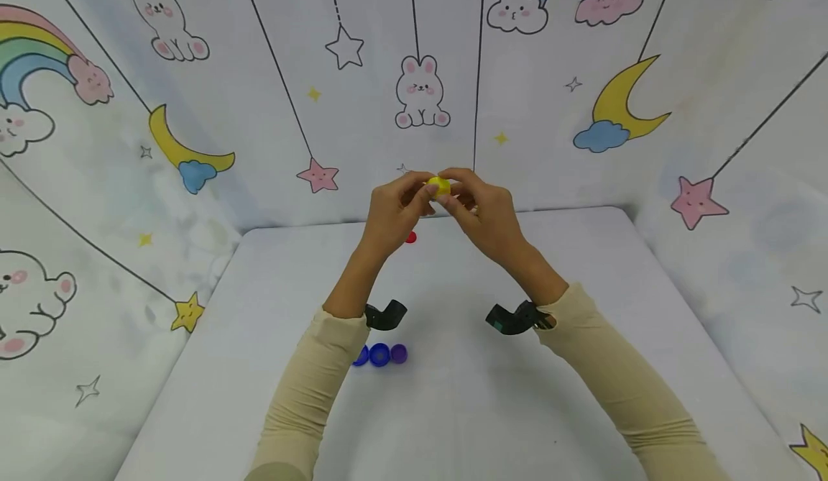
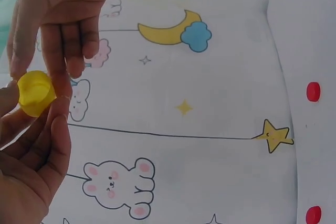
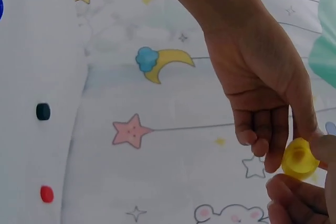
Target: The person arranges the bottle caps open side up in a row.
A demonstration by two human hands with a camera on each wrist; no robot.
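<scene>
Like a playroom corner, your white table, pale walls on three sides, bunnies, moons, rainbows on them

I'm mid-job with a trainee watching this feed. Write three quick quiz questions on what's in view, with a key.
1. What colour is the held piece, pinched by both the left hand and the right hand? A) green B) yellow C) white
2. True or false: in the head view, the purple piece lies to the left of the visible blue pieces.
3. How many red pieces show in the left wrist view?

Key: 1. B. 2. False; it lies to their right. 3. Two.
</scene>
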